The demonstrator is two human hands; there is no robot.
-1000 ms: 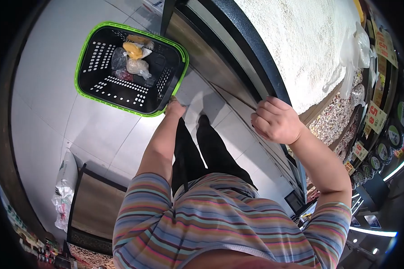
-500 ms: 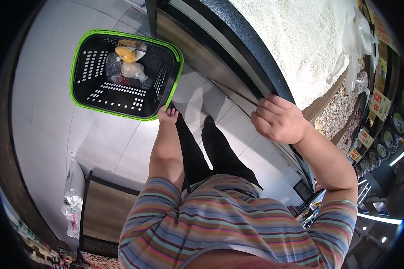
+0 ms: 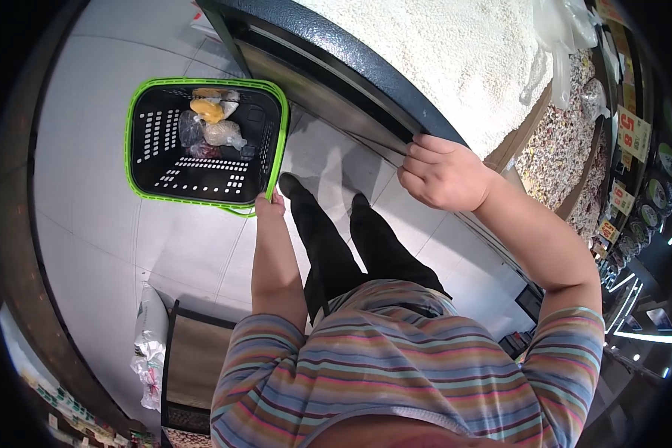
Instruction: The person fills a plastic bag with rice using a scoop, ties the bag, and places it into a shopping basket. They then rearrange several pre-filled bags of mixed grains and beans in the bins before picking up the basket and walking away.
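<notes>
My left hand [image 3: 270, 204] is closed around the green rim or handle at the near right corner of a black shopping basket [image 3: 145, 179]. Inside the basket lie several small clear bags, among them a yellow item [image 3: 207, 111], a bag of pale contents [image 3: 224, 134] and a bag of dark red contents [image 3: 204, 151]. My right hand [image 3: 444, 173] is curled into a fist beside the dark edge of a display bin [image 3: 366, 56]. Its fingertips are turned away, so anything inside them is hidden. White grain [image 3: 433, 52] fills the bin.
Mixed grains [image 3: 564, 160] fill a neighbouring compartment, with clear plastic bags [image 3: 560, 45] hanging over it. Price signs [image 3: 633, 133] line the right side. A white sack [image 3: 151, 328] stands on the tiled floor beside a brown-panelled stand [image 3: 198, 358] at lower left.
The view has shifted, with the bin and my right hand appearing further left. The basket sits slightly lower and more level in view, still in my left hand. My right fist stays beside the bin edge.
</notes>
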